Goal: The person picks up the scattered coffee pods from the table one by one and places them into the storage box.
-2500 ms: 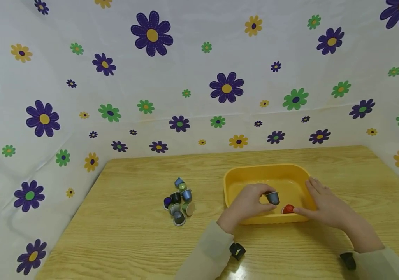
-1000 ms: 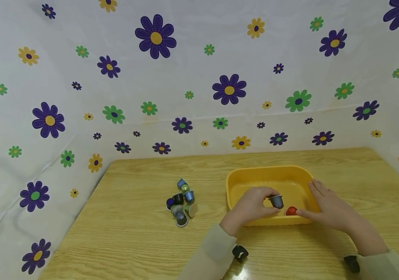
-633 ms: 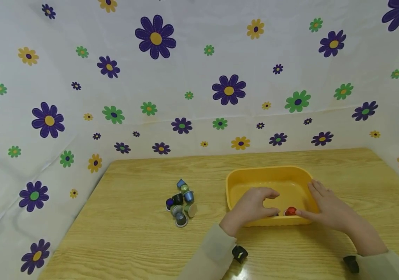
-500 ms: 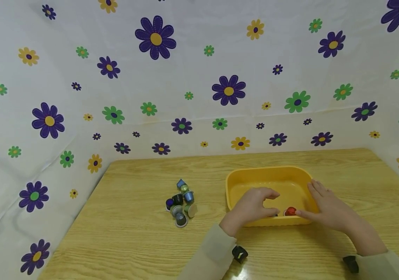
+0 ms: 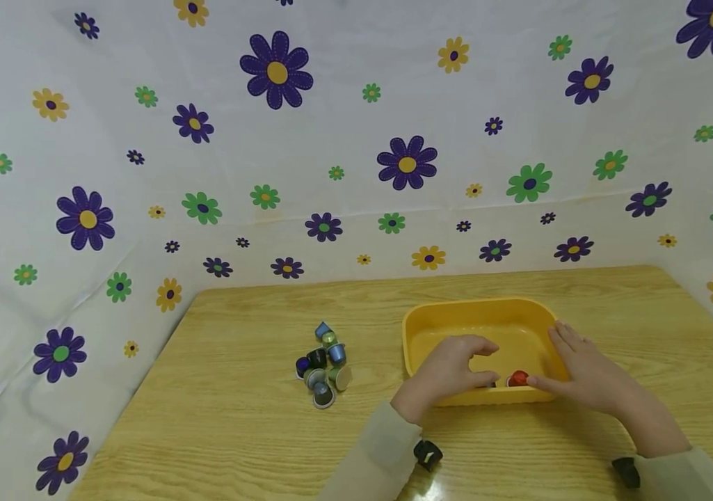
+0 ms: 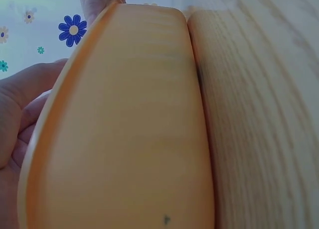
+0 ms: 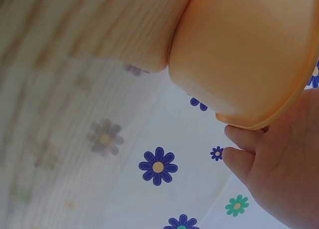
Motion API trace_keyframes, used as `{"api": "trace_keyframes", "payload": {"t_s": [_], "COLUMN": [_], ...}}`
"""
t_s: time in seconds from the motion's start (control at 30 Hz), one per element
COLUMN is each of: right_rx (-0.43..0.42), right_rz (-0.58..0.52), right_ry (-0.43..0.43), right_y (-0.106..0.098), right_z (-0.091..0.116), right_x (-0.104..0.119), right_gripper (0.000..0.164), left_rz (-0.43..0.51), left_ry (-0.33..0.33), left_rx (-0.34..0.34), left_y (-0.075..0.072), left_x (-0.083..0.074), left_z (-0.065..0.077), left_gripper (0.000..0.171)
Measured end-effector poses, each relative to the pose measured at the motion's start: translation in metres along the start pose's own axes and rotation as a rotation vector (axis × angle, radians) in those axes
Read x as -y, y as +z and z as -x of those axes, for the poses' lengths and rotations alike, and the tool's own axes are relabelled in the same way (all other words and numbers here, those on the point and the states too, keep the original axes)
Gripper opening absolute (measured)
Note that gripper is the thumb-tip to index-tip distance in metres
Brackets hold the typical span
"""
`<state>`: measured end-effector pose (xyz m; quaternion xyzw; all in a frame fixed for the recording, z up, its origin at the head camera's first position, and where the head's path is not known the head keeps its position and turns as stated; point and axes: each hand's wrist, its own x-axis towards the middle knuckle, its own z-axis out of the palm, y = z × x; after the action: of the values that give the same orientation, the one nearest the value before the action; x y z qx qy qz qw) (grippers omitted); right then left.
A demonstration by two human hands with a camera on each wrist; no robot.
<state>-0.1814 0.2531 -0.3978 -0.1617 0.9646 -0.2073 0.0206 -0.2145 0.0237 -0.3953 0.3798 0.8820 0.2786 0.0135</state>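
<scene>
Plainly, in the head view the yellow tray [image 5: 494,396] sits on the worktop [image 5: 237,431], between the two hands; the left hand [image 5: 446,369] reaches over its near wall, thumb and fingers set apart with a clear gap and nothing seen between them; just by that thumb a dark sliver [image 5: 490,384] shows inside the tray, probably part of a capsule, the rest hidden; the red capsule [image 5: 518,378] lies in the tray near the same wall, close to the thumb of the right hand [image 5: 594,379]; that hand is spread over the right end, fingers laid at the rim; well apart, to the left, a cluster of capsules [image 5: 317,358] lies on the worktop. Such capsules should be very light and smooth, with thin shells that may dent under a hard squeeze; a soft pinch across the body, just clear of the flange, looks surest.

From the left wrist, the tray's long outer wall fills the middle; the left hand is beside the rim, its fingertips partly hidden, so I cannot tell from here whether they touch anything inside. The wall seems stiff but light plastic, apt to slide on the smooth worktop.

From the right wrist, the right hand's fingers meet the tray's lip; that turned edge seems the best place to steady it.
</scene>
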Motion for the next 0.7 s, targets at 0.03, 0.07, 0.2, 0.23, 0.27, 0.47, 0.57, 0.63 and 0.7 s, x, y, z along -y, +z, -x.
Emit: {"api": "trace_keyframes", "payload": {"t_s": [0.03,0.07,0.2,0.23,0.27,0.47,0.57,0.63,0.7], "right_rx": [0.002,0.002,0.010,0.008,0.008,0.002,-0.004,-0.004,-0.003], "right_rz": [-0.002,-0.002,-0.013,-0.015,-0.015,-0.011,-0.004,0.001,0.005], "right_ry": [0.001,0.001,0.006,0.002,0.002,0.003,-0.008,-0.011,-0.017], "right_y": [0.000,0.000,0.001,0.001,0.001,0.002,0.002,0.002,0.002], "right_z": [0.000,0.000,0.000,0.000,0.000,0.000,0.000,0.000,0.000], "right_x": [0.000,0.000,0.000,0.000,0.000,0.000,0.000,-0.001,-0.001], "right_gripper": [0.095,0.096,0.097,0.097,0.097,0.096,0.095,0.094,0.094], "left_rz": [0.001,0.002,0.002,0.003,0.003,-0.003,-0.003,-0.008,-0.013], "left_ry": [0.002,0.004,0.007,0.005,0.003,0.007,0.006,0.007,0.005], "left_rx": [-0.002,-0.005,-0.016,-0.019,-0.021,-0.035,-0.038,-0.041,-0.044], "left_y": [0.000,0.000,-0.002,-0.003,-0.003,-0.007,-0.011,-0.013,-0.017], "left_x": [0.000,0.000,0.000,0.000,0.000,0.002,0.004,0.006,0.009], "left_z": [0.000,0.000,0.002,0.002,0.003,0.008,0.013,0.016,0.020], "left_gripper": [0.039,0.039,0.039,0.039,0.039,0.039,0.039,0.039,0.039]}}
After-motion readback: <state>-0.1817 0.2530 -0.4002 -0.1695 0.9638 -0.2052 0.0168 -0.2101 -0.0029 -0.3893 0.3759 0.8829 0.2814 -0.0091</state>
